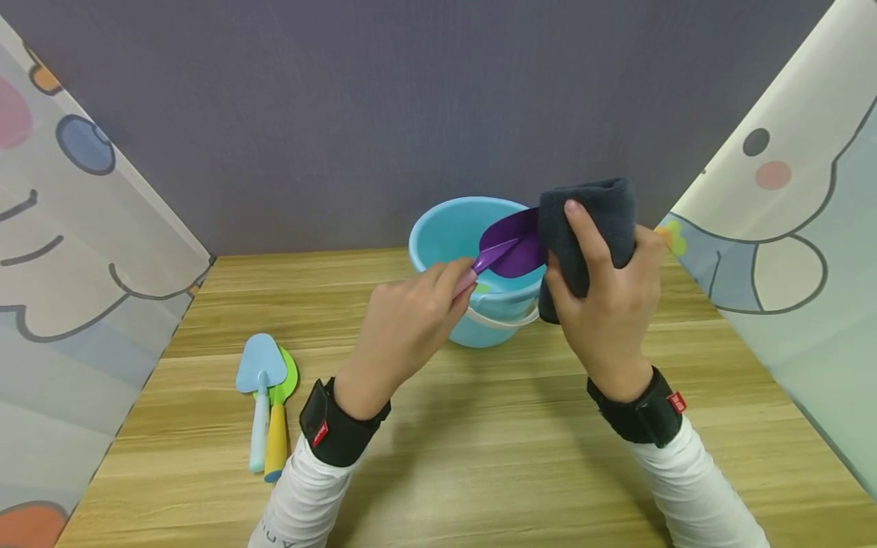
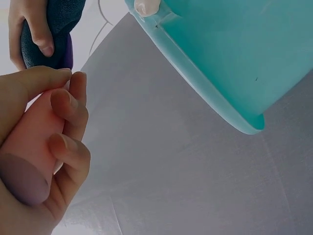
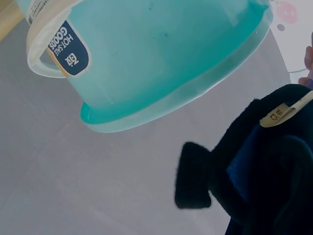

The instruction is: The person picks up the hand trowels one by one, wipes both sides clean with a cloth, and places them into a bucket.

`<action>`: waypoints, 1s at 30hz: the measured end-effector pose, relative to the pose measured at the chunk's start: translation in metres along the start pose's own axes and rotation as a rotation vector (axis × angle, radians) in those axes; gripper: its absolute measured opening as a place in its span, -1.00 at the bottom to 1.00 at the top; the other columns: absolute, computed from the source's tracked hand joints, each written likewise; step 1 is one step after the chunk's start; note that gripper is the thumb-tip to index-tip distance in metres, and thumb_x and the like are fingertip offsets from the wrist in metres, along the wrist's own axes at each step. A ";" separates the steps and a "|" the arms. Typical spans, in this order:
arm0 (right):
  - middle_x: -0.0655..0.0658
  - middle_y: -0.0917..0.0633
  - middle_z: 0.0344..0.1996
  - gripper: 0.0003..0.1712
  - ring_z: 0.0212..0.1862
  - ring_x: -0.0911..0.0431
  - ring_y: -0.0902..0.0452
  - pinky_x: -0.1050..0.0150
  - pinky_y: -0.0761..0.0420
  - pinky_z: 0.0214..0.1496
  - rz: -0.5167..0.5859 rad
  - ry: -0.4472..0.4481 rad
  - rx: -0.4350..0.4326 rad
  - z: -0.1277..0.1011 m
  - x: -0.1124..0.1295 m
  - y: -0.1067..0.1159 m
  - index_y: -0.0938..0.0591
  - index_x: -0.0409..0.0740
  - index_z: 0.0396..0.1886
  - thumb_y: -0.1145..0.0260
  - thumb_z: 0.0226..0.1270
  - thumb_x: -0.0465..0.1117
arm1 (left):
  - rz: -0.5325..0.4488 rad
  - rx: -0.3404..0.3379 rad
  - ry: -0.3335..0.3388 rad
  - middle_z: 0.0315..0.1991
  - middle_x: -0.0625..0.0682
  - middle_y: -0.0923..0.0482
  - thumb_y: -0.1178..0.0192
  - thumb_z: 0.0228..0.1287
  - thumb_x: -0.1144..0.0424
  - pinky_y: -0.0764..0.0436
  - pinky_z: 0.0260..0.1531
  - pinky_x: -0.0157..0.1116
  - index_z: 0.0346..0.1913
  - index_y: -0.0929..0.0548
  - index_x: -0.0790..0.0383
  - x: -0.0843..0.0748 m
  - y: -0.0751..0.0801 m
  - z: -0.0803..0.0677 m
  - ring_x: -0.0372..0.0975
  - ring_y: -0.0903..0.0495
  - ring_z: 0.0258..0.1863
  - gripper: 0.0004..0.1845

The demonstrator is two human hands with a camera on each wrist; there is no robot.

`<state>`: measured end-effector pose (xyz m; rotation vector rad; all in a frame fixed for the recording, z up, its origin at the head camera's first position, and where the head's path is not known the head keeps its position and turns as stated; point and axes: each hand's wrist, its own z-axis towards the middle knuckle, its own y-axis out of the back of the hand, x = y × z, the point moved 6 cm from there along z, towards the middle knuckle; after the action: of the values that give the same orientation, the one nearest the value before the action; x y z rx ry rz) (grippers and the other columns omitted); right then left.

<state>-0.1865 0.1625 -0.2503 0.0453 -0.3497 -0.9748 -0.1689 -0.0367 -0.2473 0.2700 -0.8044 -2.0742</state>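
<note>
My left hand (image 1: 411, 312) grips the pink handle (image 2: 29, 147) of a purple toy shovel (image 1: 514, 243), holding its blade over the light blue bucket (image 1: 473, 228). My right hand (image 1: 603, 281) holds a folded dark grey cloth (image 1: 589, 221) wrapped round the blade's right edge, thumb pressed on the front of the cloth. In the left wrist view my fingers (image 2: 68, 112) curl round the handle, with the cloth (image 2: 54, 24) and the bucket rim (image 2: 210, 98) beyond. The right wrist view shows the cloth (image 3: 264, 171) close up under the bucket (image 3: 161, 54).
A light blue toy trowel (image 1: 260, 380) and a green toy spade with a yellow handle (image 1: 279, 418) lie side by side on the wooden table (image 1: 479, 441) at the left. Cartoon-printed screens (image 1: 68, 251) stand on both sides, a grey wall behind.
</note>
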 end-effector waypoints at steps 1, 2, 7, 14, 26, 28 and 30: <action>-0.52 -0.49 0.00 -0.48 0.00 -0.35 -0.45 -0.32 -0.44 -0.11 0.001 -0.004 0.000 0.001 -0.001 0.000 -0.59 0.19 0.25 -0.40 0.28 -0.14 | -0.004 0.005 0.001 -0.47 -0.06 -0.68 -0.18 0.49 0.19 -0.28 -0.79 -0.37 0.01 -0.69 0.26 0.000 0.000 0.000 -0.30 -0.50 -0.71 -0.76; -0.52 -0.49 0.01 -0.48 0.00 -0.35 -0.44 -0.31 -0.44 -0.11 0.003 -0.009 0.003 0.001 -0.002 0.001 -0.58 0.18 0.25 -0.40 0.29 -0.14 | -0.006 0.008 0.003 -0.47 -0.06 -0.68 -0.19 0.48 0.19 -0.27 -0.79 -0.38 0.01 -0.69 0.26 0.000 0.000 0.000 -0.31 -0.50 -0.71 -0.77; -0.53 -0.48 0.02 -0.48 0.03 -0.36 -0.45 -0.31 -0.44 -0.08 0.000 -0.035 0.019 0.004 -0.007 0.004 -0.58 0.18 0.28 -0.38 0.31 -0.11 | -0.002 0.013 0.009 -0.47 -0.07 -0.67 -0.18 0.49 0.19 -0.25 -0.78 -0.38 0.00 -0.69 0.24 0.001 -0.001 0.000 -0.31 -0.47 -0.71 -0.78; -0.54 -0.47 0.01 -0.48 -0.01 -0.35 -0.45 -0.31 -0.43 -0.08 -0.010 -0.062 0.003 0.008 -0.010 0.009 -0.57 0.19 0.28 -0.38 0.32 -0.08 | 0.001 0.010 0.058 -0.32 -0.02 -0.71 -0.23 0.46 0.17 -0.34 -0.77 -0.36 -0.01 -0.73 0.20 0.007 0.000 0.001 -0.29 -0.63 -0.60 -0.78; -0.52 -0.47 0.02 -0.47 0.04 -0.34 -0.44 -0.30 -0.46 -0.12 -0.008 -0.033 0.039 0.007 -0.007 0.008 -0.57 0.21 0.30 -0.37 0.34 -0.08 | -0.015 0.062 0.189 -0.26 0.05 -0.73 -0.31 0.40 0.17 -0.57 -0.64 -0.18 -0.03 -0.71 0.23 0.026 -0.009 -0.002 -0.14 -0.71 -0.47 -0.77; -0.52 -0.48 0.01 -0.46 0.03 -0.34 -0.45 -0.30 -0.47 -0.12 0.003 -0.026 0.045 0.006 -0.005 0.007 -0.56 0.19 0.30 -0.38 0.33 -0.09 | -0.009 0.072 0.197 -0.34 0.04 -0.72 -0.32 0.38 0.17 -0.54 -0.67 -0.19 -0.08 -0.68 0.23 0.029 -0.012 -0.002 -0.14 -0.67 -0.52 -0.79; -0.52 -0.49 0.00 -0.46 0.01 -0.34 -0.48 -0.29 -0.50 -0.12 0.023 -0.025 0.048 0.007 -0.004 0.006 -0.56 0.19 0.30 -0.39 0.32 -0.09 | -0.010 0.077 0.199 -0.43 0.02 -0.70 -0.32 0.38 0.15 -0.48 -0.71 -0.21 -0.14 -0.64 0.22 0.033 -0.017 0.000 -0.16 -0.61 -0.60 -0.81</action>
<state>-0.1854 0.1697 -0.2434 0.0731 -0.3958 -0.9447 -0.2000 -0.0565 -0.2548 0.5157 -0.7635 -1.9905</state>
